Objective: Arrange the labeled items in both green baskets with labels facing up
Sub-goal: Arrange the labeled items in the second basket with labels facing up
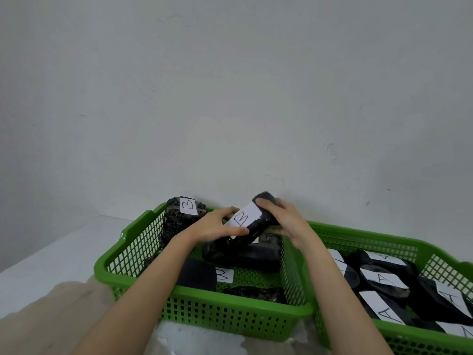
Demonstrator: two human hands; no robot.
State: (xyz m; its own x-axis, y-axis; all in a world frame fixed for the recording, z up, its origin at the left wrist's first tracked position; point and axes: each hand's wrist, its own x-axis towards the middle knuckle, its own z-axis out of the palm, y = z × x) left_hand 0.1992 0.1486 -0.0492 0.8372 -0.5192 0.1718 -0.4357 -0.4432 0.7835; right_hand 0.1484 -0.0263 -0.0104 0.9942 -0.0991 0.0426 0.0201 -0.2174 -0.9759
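Note:
Two green baskets stand side by side: the left basket (204, 311) holds dark items with white "B" labels, the right basket (399, 242) holds dark items with "A" labels (384, 279) facing up. Both hands hold one long black item (258, 221) tilted above the left basket, its "B" label up. My left hand (217, 225) grips its near end, thumb on the label. My right hand (279, 216) grips its far end. A rough black block (176, 221) with a "B" label stands upright at the basket's back left corner. Another "B" label (225, 275) lies low in the basket.
The baskets rest on a pale table (51, 252) against a plain grey wall (230, 98). A beige cloth or surface (51, 316) shows at the lower left. The right basket runs off the frame's right edge.

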